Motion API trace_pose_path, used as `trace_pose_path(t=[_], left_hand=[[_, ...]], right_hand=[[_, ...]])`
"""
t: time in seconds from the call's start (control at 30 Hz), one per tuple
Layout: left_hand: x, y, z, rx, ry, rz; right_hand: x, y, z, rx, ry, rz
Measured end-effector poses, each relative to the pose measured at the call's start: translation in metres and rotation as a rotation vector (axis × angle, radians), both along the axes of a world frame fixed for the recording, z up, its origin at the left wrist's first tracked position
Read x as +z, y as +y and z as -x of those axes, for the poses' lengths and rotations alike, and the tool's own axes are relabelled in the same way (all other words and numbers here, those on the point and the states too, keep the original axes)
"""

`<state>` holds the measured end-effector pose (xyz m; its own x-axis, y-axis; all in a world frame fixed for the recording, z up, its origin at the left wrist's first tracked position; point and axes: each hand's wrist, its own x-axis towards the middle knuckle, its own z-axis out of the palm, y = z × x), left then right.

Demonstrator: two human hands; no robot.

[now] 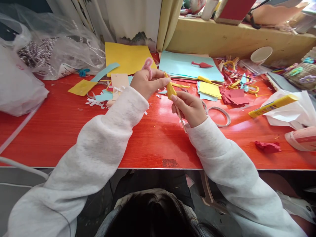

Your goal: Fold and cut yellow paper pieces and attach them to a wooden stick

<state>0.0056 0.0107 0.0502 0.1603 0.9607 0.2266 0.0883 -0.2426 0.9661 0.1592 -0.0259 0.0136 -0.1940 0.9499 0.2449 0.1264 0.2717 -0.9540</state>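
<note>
Above the middle of the red table, a small piece of folded yellow paper (170, 89) is held between both hands. My left hand (149, 81) pinches its upper tip with thumb and fingers; a pink fuzzy loop (148, 64) sits on one of its fingers. My right hand (190, 107) is closed round the lower end. A thin wooden stick (182, 121) slants down out of the right hand; whether it joins the paper is hidden by the fingers. Behind the hands lie yellow paper squares (209, 90) and a red folded paper piece (202, 65) on blue sheets (187, 65).
Left stand plastic bags (22, 75), one with beads. A yellow sheet (128, 57) and paper scraps (105, 95) lie behind the left forearm. Tape rings (228, 118), a yellow glue stick (274, 105), white tissue (291, 113), crumpled red paper (268, 147) and a paper cup (302, 138) are right.
</note>
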Motion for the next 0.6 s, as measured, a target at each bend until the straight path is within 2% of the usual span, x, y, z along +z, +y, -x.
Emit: trace_pose_path(t=[0.1, 0.37, 0.6], left_hand=[[0.0026, -0.0021, 0.0002, -0.034, -0.018, 0.027], [0.0053, 0.0007, 0.0022, 0.037, -0.014, 0.093], [0.0078, -0.0014, 0.0034, 0.002, -0.049, 0.114]], right_hand=[[-0.0003, 0.0004, -0.0002, -0.005, -0.002, -0.010], [-0.0008, -0.0008, 0.0003, -0.007, -0.022, -0.007], [0.0021, -0.0031, 0.0007, -0.027, -0.021, 0.024]])
